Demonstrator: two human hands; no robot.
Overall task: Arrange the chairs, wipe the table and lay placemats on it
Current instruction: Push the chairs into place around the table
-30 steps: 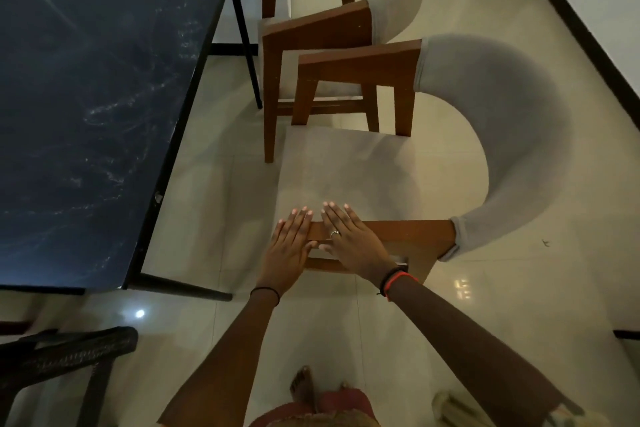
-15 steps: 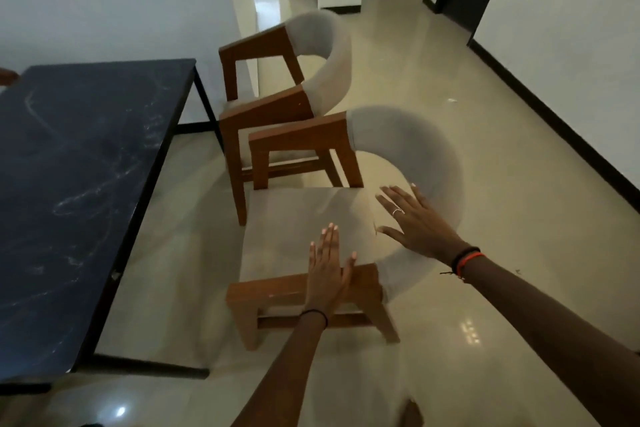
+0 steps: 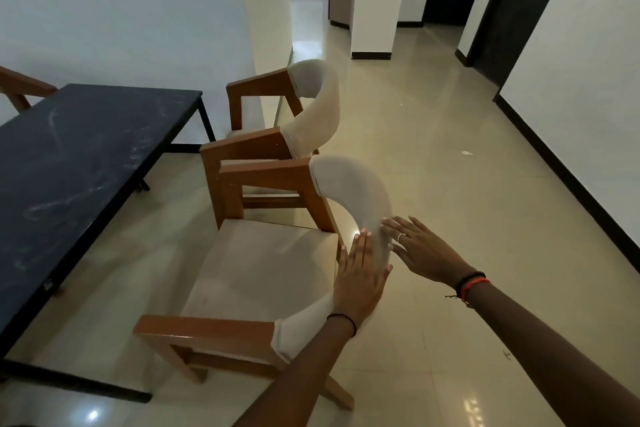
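Chairs stand in a row along the right side of the dark table, and everything is easiest placed from that table. Nearest the person is a wooden chair with a pale seat cushion and a curved, cloth-covered backrest, its open front facing the table's long edge with a strip of floor between. Just beyond it, closer to the table's far end, a second chair of the same make sits almost touching the first, armrest beside armrest. A third chair's wooden arm pokes into view past the table's far left corner.

Both hands are on the near chair's backrest. Her left hand lies flat, fingers spread, pressed against the inner curve. Her right hand is open too, fingers splayed, touching the outer face. Neither hand is closed around it. White smears streak the tabletop.
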